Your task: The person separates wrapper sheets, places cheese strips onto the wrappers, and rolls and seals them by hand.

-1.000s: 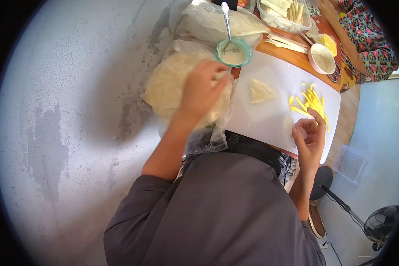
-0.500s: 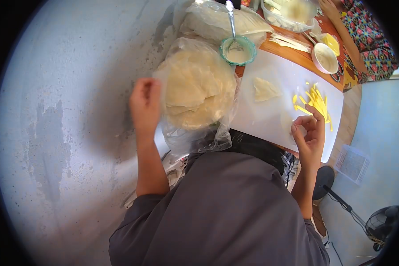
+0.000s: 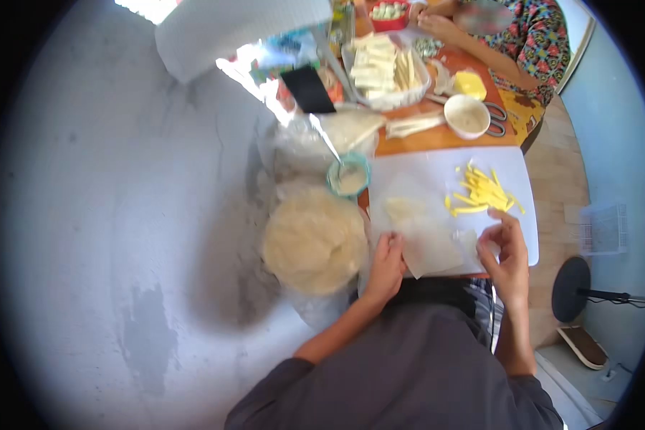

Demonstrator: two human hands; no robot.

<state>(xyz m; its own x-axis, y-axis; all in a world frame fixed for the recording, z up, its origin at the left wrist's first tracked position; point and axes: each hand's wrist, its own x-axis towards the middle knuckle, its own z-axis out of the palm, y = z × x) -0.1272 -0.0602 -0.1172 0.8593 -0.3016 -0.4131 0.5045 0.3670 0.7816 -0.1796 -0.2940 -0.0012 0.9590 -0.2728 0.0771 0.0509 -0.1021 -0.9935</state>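
Note:
A thin, pale, translucent dough wrapper [image 3: 435, 252] is stretched low over the front of the white cutting board [image 3: 408, 163]. My left hand [image 3: 385, 271] pinches its left edge. At the right edge, my right hand [image 3: 507, 254] has bent fingers closed on what looks like the wrapper's corner; the exact grip is blurred. Just beyond my right fingers lies a pile of yellow strips [image 3: 484, 189]. Another pale wrapper piece [image 3: 404, 209] rests flat on the board. Left of the board sits a round stack of wrappers [image 3: 314, 240] on clear plastic.
Behind the board stand a teal bowl [image 3: 350, 175] of pale paste with a spoon, a white bowl [image 3: 467, 117], scissors [image 3: 496, 120] and a tub of pale strips [image 3: 387, 68]. Across the table, a person's hands [image 3: 437, 23] are near a red container [image 3: 389, 16]. A fan [image 3: 572, 288] stands right.
My left hand has come from beside the wrapper stack to the front of the board and now holds the wrapper's left edge. My right hand stays by the yellow strips. The view has shifted.

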